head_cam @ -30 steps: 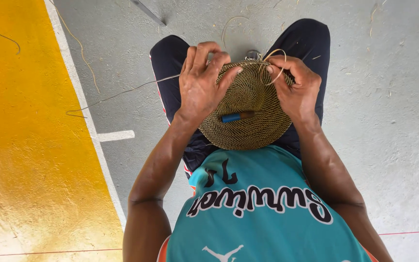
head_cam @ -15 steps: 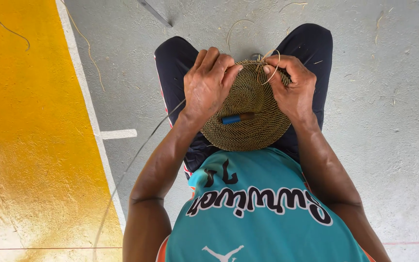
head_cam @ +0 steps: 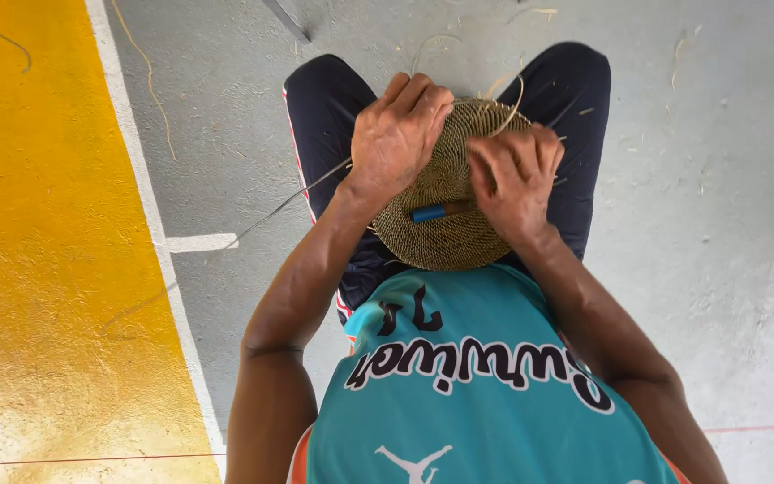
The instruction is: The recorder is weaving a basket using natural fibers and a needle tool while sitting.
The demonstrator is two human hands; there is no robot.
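**2 hands on a woven disc in your lap**

Your left hand (head_cam: 398, 134) lies curled over the upper left rim of the woven disc (head_cam: 445, 229), fingers bent and pressed onto the coiled surface, gripping the rim. A thin fibre strand (head_cam: 266, 215) runs out from under that hand, down and to the left, above the grey floor (head_cam: 727, 224). Your right hand (head_cam: 517, 175) sits on the upper right part of the disc, fingers closed down on the weave; just what they pinch you cannot tell. A loose loop of fibre (head_cam: 512, 112) curls up from the rim between your 2 hands. A tool with a blue handle (head_cam: 432, 213) lies across the disc, its far end hidden under your right hand.

The disc is round, tan and tightly coiled, and rests on your lap between your thighs in dark trousers (head_cam: 329, 116), just above your teal shirt (head_cam: 485, 385).

Scraps of fibre lie scattered on the floor towards its far edge. Along the left side a white line (head_cam: 141, 206) borders a yellow painted area (head_cam: 38, 269).
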